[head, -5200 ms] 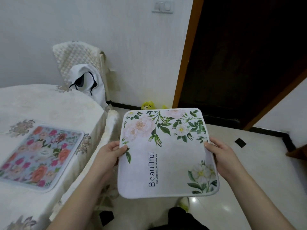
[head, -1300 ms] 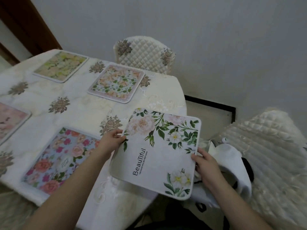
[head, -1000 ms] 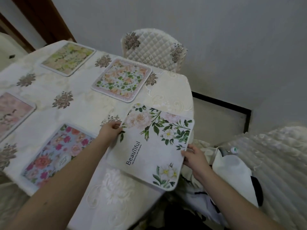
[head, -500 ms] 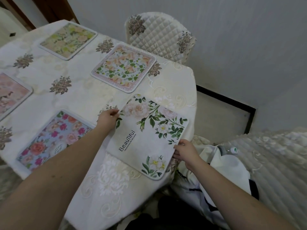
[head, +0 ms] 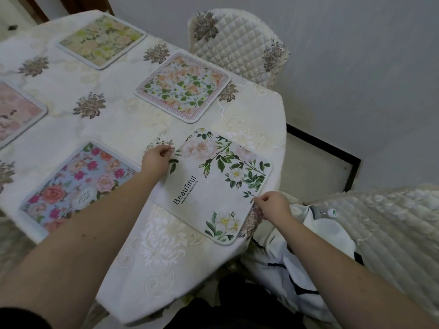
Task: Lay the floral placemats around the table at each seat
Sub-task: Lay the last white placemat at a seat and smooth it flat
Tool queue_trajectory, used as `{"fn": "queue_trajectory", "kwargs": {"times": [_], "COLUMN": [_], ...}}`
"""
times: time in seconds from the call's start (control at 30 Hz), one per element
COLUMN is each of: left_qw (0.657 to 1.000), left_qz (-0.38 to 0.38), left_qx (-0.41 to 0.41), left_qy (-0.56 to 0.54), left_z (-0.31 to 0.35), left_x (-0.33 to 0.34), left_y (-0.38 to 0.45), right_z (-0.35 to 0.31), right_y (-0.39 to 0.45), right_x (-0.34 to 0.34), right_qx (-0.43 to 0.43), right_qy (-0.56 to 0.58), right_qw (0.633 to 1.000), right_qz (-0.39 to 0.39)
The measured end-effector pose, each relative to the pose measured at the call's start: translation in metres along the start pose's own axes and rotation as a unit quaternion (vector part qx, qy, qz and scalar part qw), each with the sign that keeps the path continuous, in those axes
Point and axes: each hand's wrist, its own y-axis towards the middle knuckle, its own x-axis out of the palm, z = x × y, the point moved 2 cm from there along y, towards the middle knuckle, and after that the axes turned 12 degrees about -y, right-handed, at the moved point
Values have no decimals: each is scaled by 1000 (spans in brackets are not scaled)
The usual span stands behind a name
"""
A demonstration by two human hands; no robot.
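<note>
A white placemat (head: 213,186) with green leaves, pale flowers and the word "Beautiful" lies flat on the table (head: 123,129) near its right corner. My left hand (head: 156,160) pinches its left edge. My right hand (head: 273,205) pinches its right edge at the table's rim. Several other floral placemats lie on the cream tablecloth: a blue one with pink roses (head: 78,186), a peach and green one (head: 183,86), a yellowish one (head: 102,39) and a pink one (head: 14,110) at the left edge.
A quilted cream chair (head: 237,43) stands behind the table's far right side against the grey wall. A second quilted chair (head: 380,233) is at my right, with a white bag (head: 316,245) on its seat. Bare floor (head: 308,162) shows between them.
The white placemat went from held in the air, through a tilt over the table's corner, down to lying flat on the cloth. Both hands stayed at its edges.
</note>
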Motion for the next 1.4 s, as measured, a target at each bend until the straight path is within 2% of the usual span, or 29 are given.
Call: {"fn": "queue_trajectory", "kwargs": {"times": [0.23,0.37,0.53,0.73,0.87,1.0,1.13,1.27,1.4], "left_qw": [996,996,985,963,953,949,949,962,960], "left_qz": [76,32,-36,-41,-62,-78,-68,-23,-7], "left_qx": [19,75,163,252,250,225,193,143,131], "left_qy": [-30,-23,38,86,158,207,240,233,247], "left_z": [-24,-51,-89,-95,-97,-91,-79,-64,-59], "left_x": [-22,-16,-1,-15,-20,-15,1,25,39], "left_y": [-51,-110,-166,-174,-161,-144,-123,-106,-90], "right_z": [9,7,-14,-46,-66,-76,-98,-131,-162], "right_y": [-31,-55,-78,-92,-99,-88,-62,-24,6], "right_x": [14,33,57,72,77,85,88,86,87], "right_qx": [-6,-11,-39,-105,-157,-218,-311,-359,-418], "right_qy": [9,2,-30,-5,7,-59,-104,-174,-224], "right_qw": [1000,1000,999,993,986,972,943,916,880], "right_qz": [27,16,9,47,61,59,50,40,7]}}
